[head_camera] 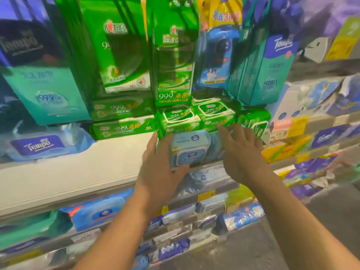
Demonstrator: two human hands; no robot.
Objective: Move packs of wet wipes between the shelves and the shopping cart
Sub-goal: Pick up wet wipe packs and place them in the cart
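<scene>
Far left on the white shelf (64,168) lies a flat blue Tempo pack (41,146), with a bare stretch of board between it and my hands. Two long green packs (122,128) are stacked behind that gap, pushed to the back of the shelf, likely to leave frontage free. My left hand (158,168) grips the pale blue pack of wet wipes (189,148) on its left side, thumb hooked under the near corner and fingers laid up the side, so it looks clamped on the pack; the fingertips themselves go behind the pack and I cannot see them. The pack sits at the shelf's front edge, just below the small green packs (196,117) stacked behind it, lid facing me. Whether I am setting it down or lifting it off, I cannot tell from this alone. My right hand (241,151) is at the pack's right, fingers spread and straight, holding nothing, index tip touching or nearly touching a green pack; I judge it is there to steady or square the pack. Hanging green bags (124,45) above are cut off by the frame's top. Right of my hand the shelves blur heavily; price tags (288,127) are unreadable. No shopping cart in view.
</scene>
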